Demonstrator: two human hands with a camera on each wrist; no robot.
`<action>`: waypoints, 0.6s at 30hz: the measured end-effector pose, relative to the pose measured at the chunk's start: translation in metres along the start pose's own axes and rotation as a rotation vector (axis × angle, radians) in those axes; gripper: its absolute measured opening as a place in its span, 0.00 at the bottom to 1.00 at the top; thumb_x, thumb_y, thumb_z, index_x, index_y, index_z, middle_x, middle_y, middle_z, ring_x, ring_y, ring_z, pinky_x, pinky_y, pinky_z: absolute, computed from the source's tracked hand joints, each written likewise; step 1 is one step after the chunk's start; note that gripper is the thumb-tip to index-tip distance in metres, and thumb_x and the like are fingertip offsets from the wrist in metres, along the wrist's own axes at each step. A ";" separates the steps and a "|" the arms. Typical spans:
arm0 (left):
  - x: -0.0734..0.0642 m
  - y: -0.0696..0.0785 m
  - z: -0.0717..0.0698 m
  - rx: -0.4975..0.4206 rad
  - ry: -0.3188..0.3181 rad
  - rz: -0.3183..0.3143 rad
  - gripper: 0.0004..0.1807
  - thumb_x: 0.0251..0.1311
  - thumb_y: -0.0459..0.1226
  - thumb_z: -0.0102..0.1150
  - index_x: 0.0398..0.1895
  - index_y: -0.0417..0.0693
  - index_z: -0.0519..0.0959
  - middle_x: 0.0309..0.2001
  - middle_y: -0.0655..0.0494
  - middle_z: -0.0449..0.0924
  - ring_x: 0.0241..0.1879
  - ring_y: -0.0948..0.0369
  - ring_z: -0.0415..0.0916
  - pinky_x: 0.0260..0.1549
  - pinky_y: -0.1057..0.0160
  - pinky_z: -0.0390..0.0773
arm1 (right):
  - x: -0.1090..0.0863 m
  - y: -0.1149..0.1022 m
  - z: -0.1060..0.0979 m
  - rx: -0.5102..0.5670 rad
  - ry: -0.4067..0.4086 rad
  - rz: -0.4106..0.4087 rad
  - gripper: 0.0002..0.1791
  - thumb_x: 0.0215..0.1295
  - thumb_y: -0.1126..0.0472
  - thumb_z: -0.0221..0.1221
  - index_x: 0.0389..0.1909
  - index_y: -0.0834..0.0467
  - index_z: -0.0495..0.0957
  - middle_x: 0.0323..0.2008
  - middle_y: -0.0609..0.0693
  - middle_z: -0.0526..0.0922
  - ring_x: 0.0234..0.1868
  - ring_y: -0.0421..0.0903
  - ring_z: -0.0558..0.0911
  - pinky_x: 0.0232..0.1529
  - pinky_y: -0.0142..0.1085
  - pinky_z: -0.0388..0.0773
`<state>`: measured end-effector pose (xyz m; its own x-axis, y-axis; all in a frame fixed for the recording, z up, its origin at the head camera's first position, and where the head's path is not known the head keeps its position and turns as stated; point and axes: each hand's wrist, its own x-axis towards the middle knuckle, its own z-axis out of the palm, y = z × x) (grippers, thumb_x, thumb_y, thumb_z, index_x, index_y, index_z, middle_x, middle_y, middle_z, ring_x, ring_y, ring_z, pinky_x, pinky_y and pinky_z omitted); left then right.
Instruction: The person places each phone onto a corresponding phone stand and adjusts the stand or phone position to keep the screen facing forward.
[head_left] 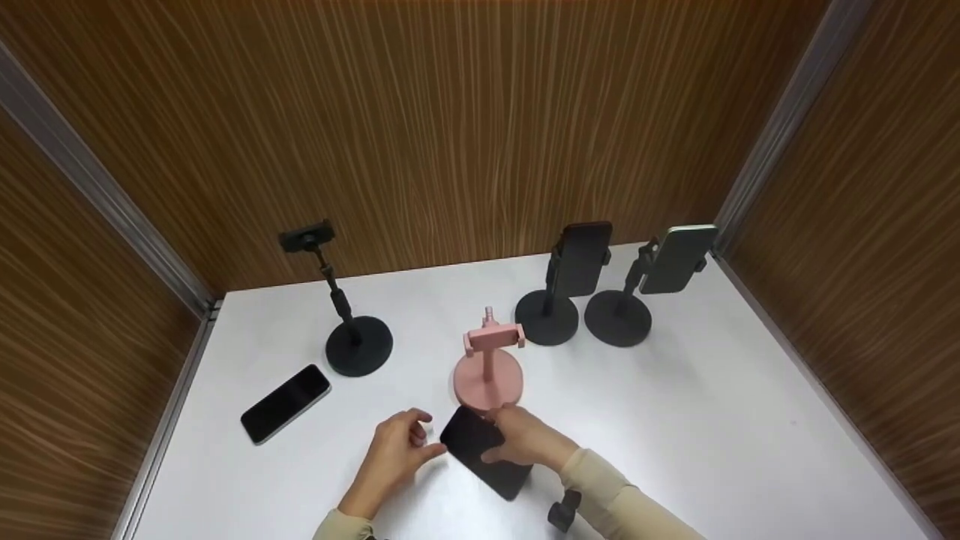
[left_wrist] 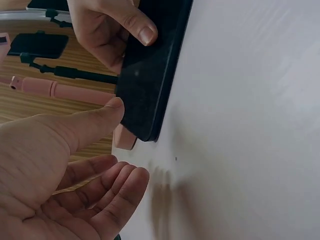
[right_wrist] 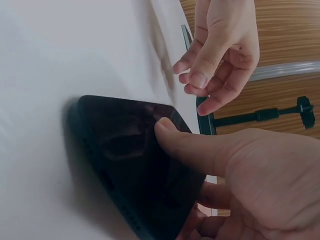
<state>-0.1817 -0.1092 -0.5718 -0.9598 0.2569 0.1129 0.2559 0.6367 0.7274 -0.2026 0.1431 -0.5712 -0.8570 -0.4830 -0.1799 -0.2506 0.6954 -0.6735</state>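
Note:
A dark smartphone [head_left: 480, 450] is tilted just above the white table in front of the pink phone stand [head_left: 489, 375]. My right hand [head_left: 529, 439] grips it by its far long edge, thumb [right_wrist: 170, 135] on the screen and the other fingers mostly hidden behind. To the left, my left hand [head_left: 397, 450] hovers with bent, relaxed fingers and holds nothing. Its thumb [left_wrist: 112, 110] points toward the phone's near corner; the right wrist view shows a gap between them. The pink stand's clamp holds no phone.
At left, a black phone stand [head_left: 358, 346] has a bare clamp, and another smartphone [head_left: 286, 403] lies flat on the table [head_left: 720, 450]. Two black stands at back right hold a dark phone [head_left: 584, 259] and a light-edged phone [head_left: 679, 259]. Wood-grain panels [head_left: 420, 135] enclose the table.

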 end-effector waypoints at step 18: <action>0.011 0.013 -0.016 0.030 -0.004 -0.034 0.25 0.53 0.34 0.84 0.52 0.36 0.83 0.33 0.52 0.81 0.33 0.61 0.81 0.36 0.67 0.82 | -0.014 0.004 -0.019 0.063 -0.021 0.065 0.25 0.67 0.62 0.73 0.61 0.63 0.77 0.56 0.64 0.86 0.58 0.62 0.85 0.61 0.58 0.84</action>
<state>-0.1904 -0.1092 -0.5503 -0.9677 0.2371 0.0856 0.2262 0.6666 0.7103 -0.2002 0.1629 -0.5580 -0.8607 -0.4495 -0.2390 -0.1656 0.6911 -0.7036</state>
